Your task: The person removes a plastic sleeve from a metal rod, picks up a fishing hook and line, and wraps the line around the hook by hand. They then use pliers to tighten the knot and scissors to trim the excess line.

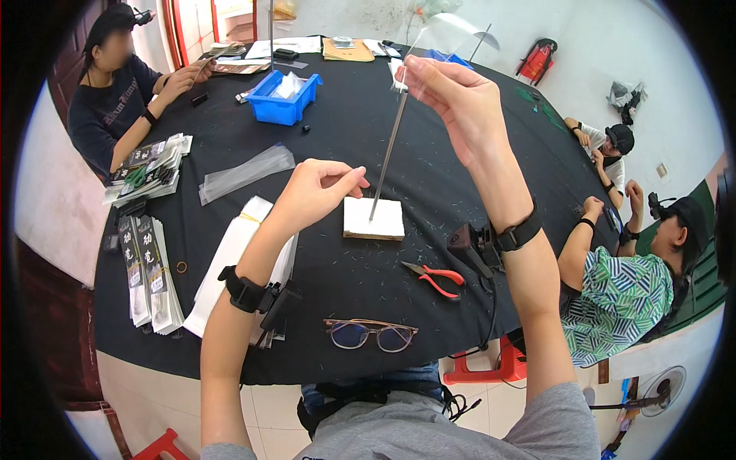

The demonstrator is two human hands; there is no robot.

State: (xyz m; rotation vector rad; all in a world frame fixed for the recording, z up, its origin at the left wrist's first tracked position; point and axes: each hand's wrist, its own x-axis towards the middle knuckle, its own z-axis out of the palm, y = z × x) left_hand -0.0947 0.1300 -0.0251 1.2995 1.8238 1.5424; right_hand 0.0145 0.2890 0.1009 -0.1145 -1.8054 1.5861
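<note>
In front of me a thin metal rod (391, 146) rises, slightly tilted, from a white block (386, 227) on the black-covered table. My right hand (452, 88) is raised at the rod's top, thumb and fingers pinched on a clear plastic sleeve (461, 35) that curves away above it. Lower down and left of the rod, my left hand (322, 188) is closed, with thumb and index fingertips together. Whatever it may hold is too small to make out. Each wrist wears a black strap with a small device.
Red-handled pliers (441, 277) and eyeglasses (371, 336) lie nearby. To the left are clear sleeves (247, 174), a banded white stack (218, 280) and printed packets (153, 268). A blue bin (284, 111) stands beyond. Several other people sit around the table (345, 295).
</note>
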